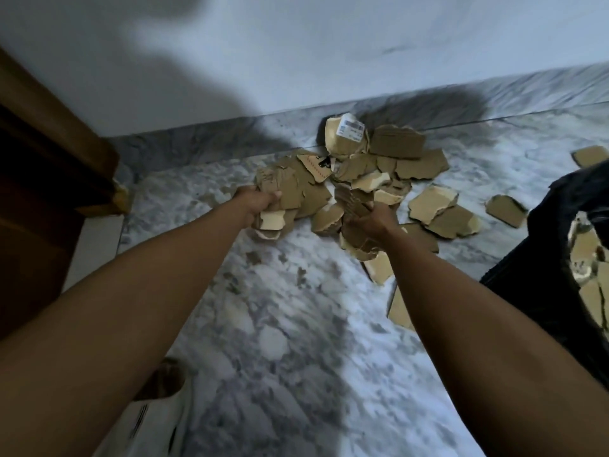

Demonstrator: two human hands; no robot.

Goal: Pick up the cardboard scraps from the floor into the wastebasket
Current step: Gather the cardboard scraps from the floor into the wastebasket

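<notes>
Both bare forearms reach straight out from the lower corners of the view and converge on a heap of torn brown cardboard scraps (pixel 379 159) lying on the grey-and-white marbled stone floor (pixel 280 308). The left hand (pixel 258 202) is turned palm-down with its fingers curled over the near left edge of the heap, grasping a bunch of brown torn pieces (pixel 290 189) whose pale undersides show beneath the knuckles. The right hand (pixel 374 221) is likewise clenched round a stack of ragged corrugated pieces (pixel 354 206); the stack stands roughly on edge, its long side running from the hand up and away towards the wall.

The heap stretches from the left hand back and rightward to the grey marble skirting (pixel 197 140) at the foot of the pale wall (pixel 329 44). At its far end one scrap with a white printed label (pixel 351 127) leans tilted up against the skirting. Flat loose scraps lie scattered to the right of the heap, a few well apart from it near the right edge.

At the right border stands a dark wastebasket (pixel 553 232), its opening showing cardboard pieces inside. A brown wooden door frame (pixel 49 143) fills the left side.
</notes>
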